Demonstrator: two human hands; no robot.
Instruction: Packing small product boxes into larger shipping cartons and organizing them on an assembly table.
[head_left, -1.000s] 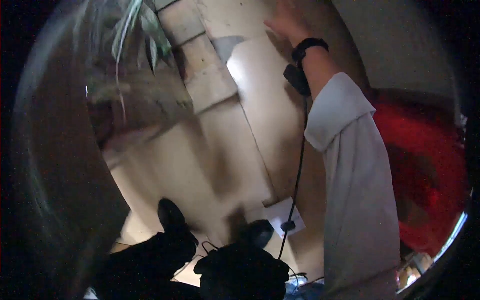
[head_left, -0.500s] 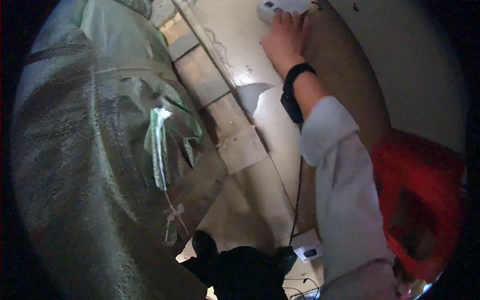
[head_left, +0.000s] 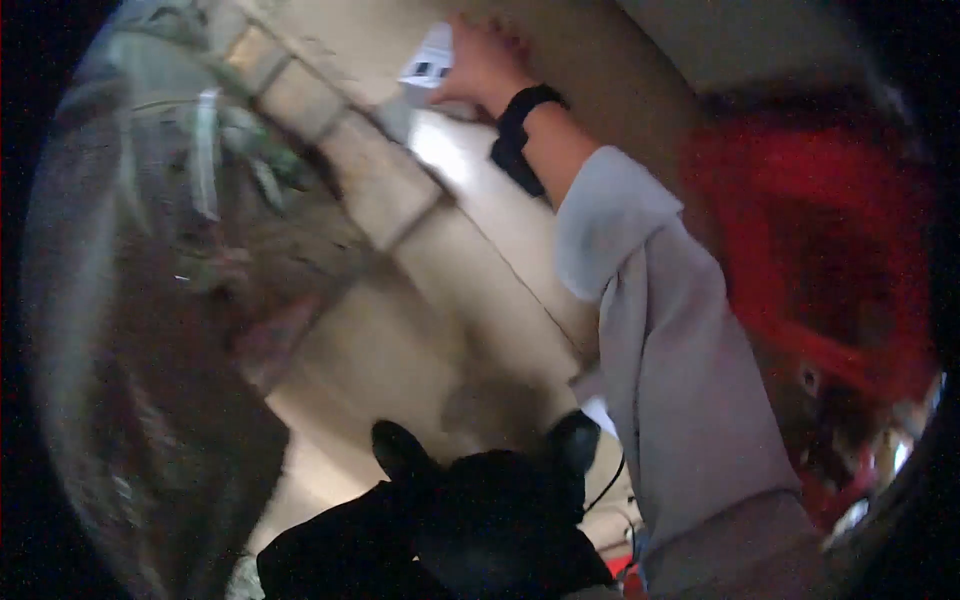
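My right hand (head_left: 482, 68) is stretched out at the top, with its fingers closed around the edge of a small white box (head_left: 432, 62). Two dark rectangular openings show on the box's near side; its exact kind is unclear. Part of the box is hidden by the hand, and the fingers are blurred. A black watch or band (head_left: 525, 140) sits on that wrist, below a rolled-back light sleeve (head_left: 620, 220). My left hand is not in view.
A large grey-green woven sack (head_left: 180, 330) fills the left side. Beside it runs a row of tiles (head_left: 375, 180) on the pale floor. At right lies a blurred red object (head_left: 730, 200). Dark clothing (head_left: 490, 520) covers the lower middle, with a thin black cable (head_left: 605, 485) beside it.
The white box has shifted left and turned with my right hand, which now grips its side. My view has swung, so sack and red object sit higher.
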